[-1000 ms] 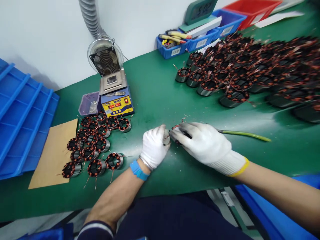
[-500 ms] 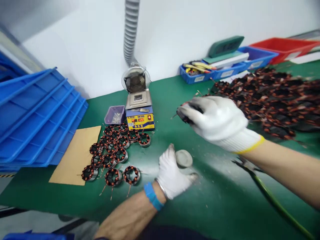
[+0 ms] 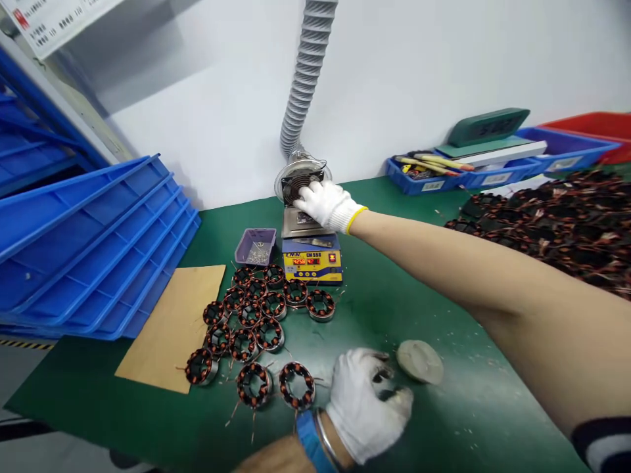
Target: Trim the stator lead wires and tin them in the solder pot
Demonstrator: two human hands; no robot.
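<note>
My right hand, in a white knit glove, reaches over the metal top of a blue and yellow heating unit with red digits. Its fingers are closed; the wound stator that they held a moment ago is almost wholly hidden behind them. My left hand, also gloved, is low over the bench with thumb and fingers curved apart and nothing between them. Just right of it lies a round grey dish. To its left are several copper-wound stators, set in a loose group with wire ends sticking out.
Beside the unit stands a purple tray of small metal bits. A ribbed exhaust hose comes down behind. Blue crates lean at left by brown cardboard. A big stator pile and a tool bin are at right.
My right hand has swung from beside the pile, where it held a dark stator, to the heating unit. My left hand has curled slightly, away from the grey dish. The view has shifted.
</note>
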